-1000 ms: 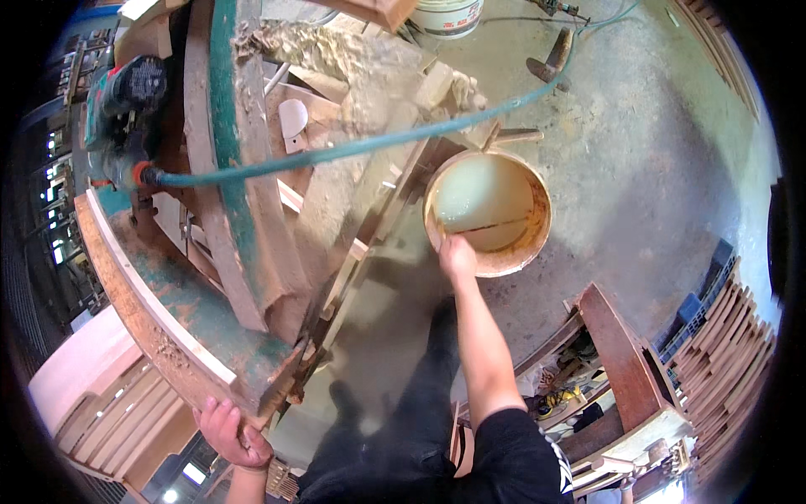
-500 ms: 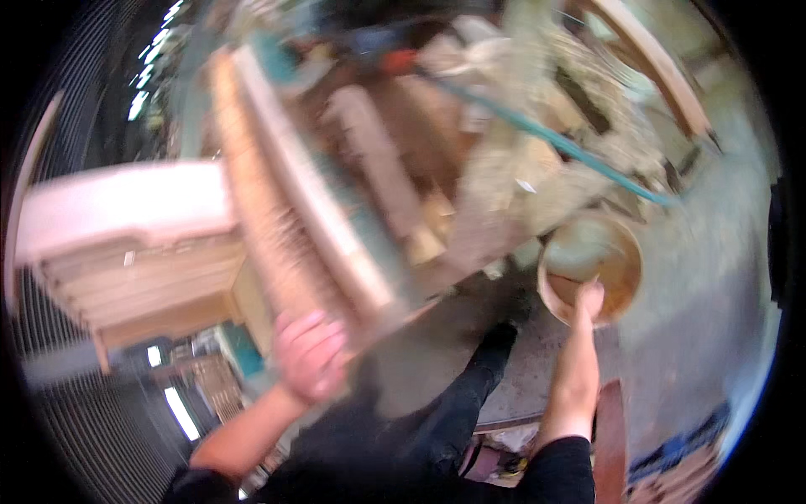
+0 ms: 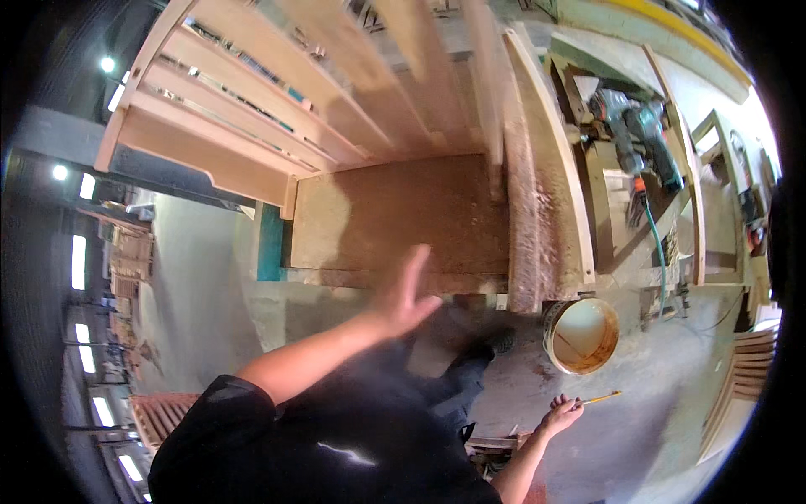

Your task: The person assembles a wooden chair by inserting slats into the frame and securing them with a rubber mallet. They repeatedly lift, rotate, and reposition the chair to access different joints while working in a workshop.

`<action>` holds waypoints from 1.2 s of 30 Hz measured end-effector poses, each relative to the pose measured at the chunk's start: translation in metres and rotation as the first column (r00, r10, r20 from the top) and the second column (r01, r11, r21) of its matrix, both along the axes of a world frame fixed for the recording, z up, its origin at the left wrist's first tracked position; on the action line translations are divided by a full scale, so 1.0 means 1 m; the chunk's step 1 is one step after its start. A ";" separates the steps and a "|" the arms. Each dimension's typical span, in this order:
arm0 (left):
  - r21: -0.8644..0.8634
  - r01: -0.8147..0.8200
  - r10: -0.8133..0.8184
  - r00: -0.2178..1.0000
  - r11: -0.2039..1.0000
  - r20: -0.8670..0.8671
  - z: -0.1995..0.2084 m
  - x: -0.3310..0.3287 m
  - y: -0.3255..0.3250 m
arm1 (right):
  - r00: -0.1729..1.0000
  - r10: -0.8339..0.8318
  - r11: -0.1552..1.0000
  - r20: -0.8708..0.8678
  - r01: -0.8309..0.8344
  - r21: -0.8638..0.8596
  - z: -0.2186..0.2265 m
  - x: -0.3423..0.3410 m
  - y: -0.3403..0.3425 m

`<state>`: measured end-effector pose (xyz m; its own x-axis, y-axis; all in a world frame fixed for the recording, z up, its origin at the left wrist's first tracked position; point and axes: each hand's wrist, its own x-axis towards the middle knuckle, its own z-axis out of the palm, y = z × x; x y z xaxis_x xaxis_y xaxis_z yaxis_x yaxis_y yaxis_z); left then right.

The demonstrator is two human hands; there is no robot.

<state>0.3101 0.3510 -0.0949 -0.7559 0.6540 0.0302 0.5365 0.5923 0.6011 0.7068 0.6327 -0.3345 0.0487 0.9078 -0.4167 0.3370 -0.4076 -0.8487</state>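
Observation:
My left hand (image 3: 403, 298), blurred by motion, is over the near edge of a brown wooden work surface (image 3: 403, 214), its fingers apart and empty. At the right, below a round bucket (image 3: 611, 326), my right hand (image 3: 563, 413) is closed on a thin yellow stick (image 3: 600, 397). What kind of tool the stick is cannot be made out. Whitish liquid fills the bucket, and brown stains mark its inner wall. A slatted wooden frame (image 3: 243, 97) of pale wood rises at the far left of the surface.
A rough brown-stained beam (image 3: 522, 210) and a pale rail (image 3: 562, 168) border the surface on the right. Beyond them lie power tools (image 3: 642, 134) with a teal hose (image 3: 656, 244). Slatted wooden pieces (image 3: 747, 370) stand at the far right.
My right hand has come out of the bucket and now holds the yellow stick beside it. My left hand has left the long wooden piece it was on. The view has turned.

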 end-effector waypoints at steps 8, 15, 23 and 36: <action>0.382 -0.777 0.856 0.512 0.499 -0.076 -0.008 -0.151 -0.308 | 0.952 0.165 0.939 -0.259 -0.071 0.338 0.194 -0.192 -0.085; 0.589 -0.571 0.775 0.610 0.573 -0.162 0.072 -0.266 -0.339 | 0.845 0.524 0.678 -0.112 -0.334 0.655 0.266 -0.340 -0.114; 0.637 -0.667 0.775 0.609 0.387 0.168 0.029 -0.310 -0.363 | 0.884 0.381 0.510 0.272 -0.447 0.735 0.312 -0.513 -0.057; 0.490 -0.677 0.781 0.624 0.549 -0.013 0.025 -0.307 -0.341 | 0.840 0.540 0.578 0.042 -0.407 0.707 0.276 -0.552 -0.029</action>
